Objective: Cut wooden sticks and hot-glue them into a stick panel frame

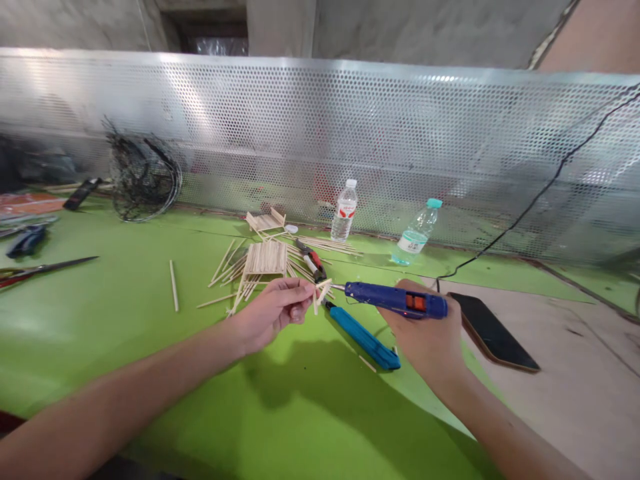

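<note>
My left hand pinches a small frame of short wooden sticks between thumb and fingers, above the green table. Wrapped around the handle of a blue glue gun is my right hand. The gun points left, its metal nozzle at the small frame; whether the tip touches it I cannot tell. Below the nozzle lies a blue utility knife. Just beyond my left hand stands a little slatted piece made of sticks, with loose wooden sticks around it.
Behind are pliers, a second stick piece and two plastic bottles. A phone lies at right, near a black cable. Scissors and a wire bundle are at left. A perforated metal panel borders the table.
</note>
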Demonstrator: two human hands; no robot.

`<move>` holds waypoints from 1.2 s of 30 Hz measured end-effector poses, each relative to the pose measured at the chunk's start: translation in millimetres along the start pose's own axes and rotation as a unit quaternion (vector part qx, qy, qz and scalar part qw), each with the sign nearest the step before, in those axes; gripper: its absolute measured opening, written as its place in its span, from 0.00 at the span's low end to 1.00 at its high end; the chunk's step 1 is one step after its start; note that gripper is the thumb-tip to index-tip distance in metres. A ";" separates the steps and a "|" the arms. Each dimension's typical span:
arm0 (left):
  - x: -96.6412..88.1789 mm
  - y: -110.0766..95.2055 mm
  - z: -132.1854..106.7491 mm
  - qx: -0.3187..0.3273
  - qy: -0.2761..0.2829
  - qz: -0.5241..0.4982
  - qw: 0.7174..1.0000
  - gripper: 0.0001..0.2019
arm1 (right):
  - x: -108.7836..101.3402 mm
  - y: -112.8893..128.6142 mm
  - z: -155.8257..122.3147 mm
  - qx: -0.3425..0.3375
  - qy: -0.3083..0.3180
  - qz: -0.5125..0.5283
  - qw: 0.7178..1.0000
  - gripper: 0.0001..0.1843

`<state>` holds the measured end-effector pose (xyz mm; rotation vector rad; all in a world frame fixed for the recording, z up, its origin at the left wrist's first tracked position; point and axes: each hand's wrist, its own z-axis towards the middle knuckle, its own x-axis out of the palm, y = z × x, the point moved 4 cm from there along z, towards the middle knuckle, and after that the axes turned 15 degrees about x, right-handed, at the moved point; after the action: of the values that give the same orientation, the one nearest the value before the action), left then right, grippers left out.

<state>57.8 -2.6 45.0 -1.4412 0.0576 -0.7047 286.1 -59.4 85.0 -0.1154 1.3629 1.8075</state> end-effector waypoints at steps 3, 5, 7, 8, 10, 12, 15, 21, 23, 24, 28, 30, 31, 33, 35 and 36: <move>-0.6 1.2 0.4 0.000 0.010 0.015 1.000 0.09 | -1.3 -3.5 1.5 0.006 -0.012 0.015 1.000 0.16; -0.9 2.2 0.8 0.005 0.019 0.020 1.000 0.10 | -1.9 -5.7 3.0 0.011 -0.022 0.017 1.000 0.15; -1.1 3.0 1.4 0.006 0.025 0.023 0.999 0.11 | -2.3 -8.4 5.4 0.017 -0.029 0.014 0.999 0.13; -1.2 3.2 1.6 0.004 0.029 0.023 0.999 0.11 | -2.3 -10.0 7.2 0.019 -0.031 0.013 0.999 0.11; -2.1 2.1 2.3 0.001 0.030 0.020 0.999 0.10 | -1.6 -13.7 12.3 0.015 -0.029 0.001 0.999 0.11; -4.6 -1.5 3.3 0.013 0.018 0.014 1.000 0.09 | -0.5 -18.2 19.0 0.004 -0.031 -0.031 0.999 0.15; -9.8 -7.5 5.4 0.046 -0.007 0.003 0.999 0.09 | 0.6 -25.7 28.8 0.002 -0.041 -0.073 0.997 0.20; -11.7 -3.5 7.7 0.039 -0.017 0.057 0.997 0.11 | 3.5 -23.7 24.7 0.046 0.007 0.014 0.999 0.17; -10.7 -2.6 7.6 0.038 -0.010 0.071 0.997 0.11 | 5.7 -17.1 17.8 0.046 0.028 0.027 0.998 0.14; -10.4 -2.8 7.5 0.041 -0.008 0.073 0.996 0.11 | 6.9 -13.8 14.6 0.043 0.038 0.033 0.998 0.13; -11.0 -3.5 7.3 0.044 -0.005 0.076 0.996 0.11 | 9.6 -5.5 7.1 0.038 0.056 0.073 0.995 0.12; -11.3 -2.2 7.6 0.038 -0.003 0.079 0.996 0.11 | 10.0 -3.9 5.8 0.036 0.059 0.088 0.994 0.11; -11.3 -1.4 7.8 0.036 -0.002 0.080 0.996 0.11 | 10.3 -3.6 5.4 0.034 0.062 0.091 0.993 0.11; -11.2 -0.2 8.1 0.038 0.000 0.080 0.996 0.11 | 11.2 -3.7 4.8 0.025 0.068 0.094 0.993 0.10; -11.3 0.1 8.3 0.042 0.004 0.080 0.996 0.11 | 11.8 -4.5 4.5 0.019 0.069 0.094 0.993 0.09; -11.3 0.1 8.3 0.042 0.007 0.081 0.996 0.10 | 12.0 -5.0 4.5 0.019 0.070 0.092 0.993 0.09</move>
<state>52.5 10.0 42.1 -1.3336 0.1535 -0.5774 283.6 -48.6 76.8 -0.1009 1.5477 1.9553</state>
